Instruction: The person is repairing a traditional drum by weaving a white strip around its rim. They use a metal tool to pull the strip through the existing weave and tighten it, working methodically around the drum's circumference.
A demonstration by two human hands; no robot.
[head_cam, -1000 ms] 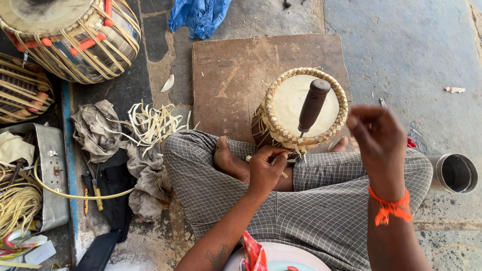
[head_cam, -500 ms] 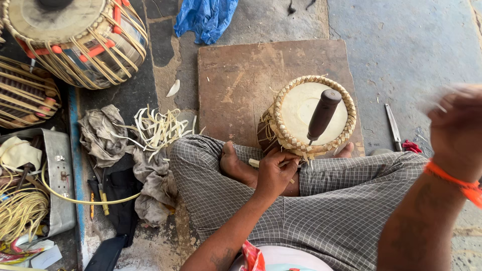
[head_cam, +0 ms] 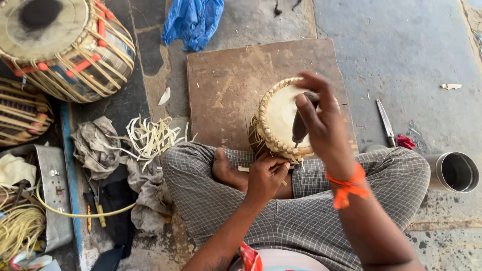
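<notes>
The floor is grey concrete, and a brown board lies on it in front of the person, who sits with legs crossed. At the far left stands a big drum laced with pale straps and orange pegs. A blue bag lies at the far edge, and grey rags with pale strips lie to the left of the knee.

The small drum rests on the board, tilted against the crossed legs, with its pale skin facing up and a braided rim around it. It looks stiff and rather heavy in the shell, but the skin seems thin and easy to damage, so the better place to hold is the braided rim or the side, not the skin.

The right hand is above the skin with fingers curled closed around a dark tool that stands on the drum head. The left hand is at the near rim, fingers pinched together on a thin strip there.

At the right, a steel cup lies on its side, a knife lies farther off, and a small red scrap is just beside it.
</notes>
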